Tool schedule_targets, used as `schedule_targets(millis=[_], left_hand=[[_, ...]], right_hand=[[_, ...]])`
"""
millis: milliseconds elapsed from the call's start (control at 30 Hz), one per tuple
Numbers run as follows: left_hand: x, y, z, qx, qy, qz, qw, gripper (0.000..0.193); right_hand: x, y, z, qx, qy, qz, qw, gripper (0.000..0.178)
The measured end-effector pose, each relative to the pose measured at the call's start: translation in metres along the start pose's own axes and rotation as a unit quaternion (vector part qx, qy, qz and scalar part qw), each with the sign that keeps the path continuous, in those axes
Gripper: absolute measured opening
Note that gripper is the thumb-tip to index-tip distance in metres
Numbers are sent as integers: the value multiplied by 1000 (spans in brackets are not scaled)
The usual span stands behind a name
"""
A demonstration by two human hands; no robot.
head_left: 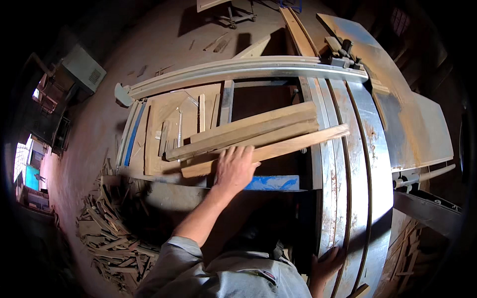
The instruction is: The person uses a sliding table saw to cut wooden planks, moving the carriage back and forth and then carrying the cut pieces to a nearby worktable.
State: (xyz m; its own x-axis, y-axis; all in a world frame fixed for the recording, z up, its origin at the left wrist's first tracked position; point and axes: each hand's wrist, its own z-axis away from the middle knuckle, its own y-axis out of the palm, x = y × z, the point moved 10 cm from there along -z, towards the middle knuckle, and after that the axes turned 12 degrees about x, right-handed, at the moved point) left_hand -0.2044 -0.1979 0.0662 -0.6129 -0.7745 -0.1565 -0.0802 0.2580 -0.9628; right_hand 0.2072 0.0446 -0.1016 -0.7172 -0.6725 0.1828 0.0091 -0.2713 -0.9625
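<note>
My left hand (234, 168) is closed over the near wooden batten (293, 144), thumb on its near side. This batten slants up to the right, its far end over the sliding metal table (355, 198). Just beyond it lie two thicker, darker wooden pieces (248, 128), side by side and touching. My right hand (327, 265) rests low at the near left edge of the metal table, thumb and fingers apart. It lies partly in shadow, and no held thing shows in it.
A long metal fence (243, 71) crosses beyond the wood. Left of the battens, a wooden board (154, 124) carries thin strips and a metal tool. Scrap wood (117, 243) is heaped on the floor at lower left. A large panel (422, 129) stands at right.
</note>
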Motion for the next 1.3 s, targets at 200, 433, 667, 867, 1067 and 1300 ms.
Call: schedule_targets(millis=[200, 433, 667, 867, 1067, 1300], left_hand=[[-25, 2, -31, 56, -2, 95, 994, 47], [-17, 103, -46, 347, -134, 620, 690, 39], [-36, 88, -71, 374, -179, 767, 490, 61], [-29, 76, -79, 335, -193, 809, 442, 67], [-20, 77, -80, 338, -200, 804, 446, 67], [-20, 93, -86, 387, -184, 763, 484, 70]], right_hand=[[4, -4, 2, -58, -56, 1, 997, 102], [7, -8, -1, -9, -7, -5, 1000, 99], [10, -17, 0, -1, 6, -17, 1000, 96], [11, -19, 6, -47, -10, -9, 999, 95], [5, -15, 2, 25, 39, -47, 998, 96], [17, -41, 3, -48, -4, -73, 996, 81]])
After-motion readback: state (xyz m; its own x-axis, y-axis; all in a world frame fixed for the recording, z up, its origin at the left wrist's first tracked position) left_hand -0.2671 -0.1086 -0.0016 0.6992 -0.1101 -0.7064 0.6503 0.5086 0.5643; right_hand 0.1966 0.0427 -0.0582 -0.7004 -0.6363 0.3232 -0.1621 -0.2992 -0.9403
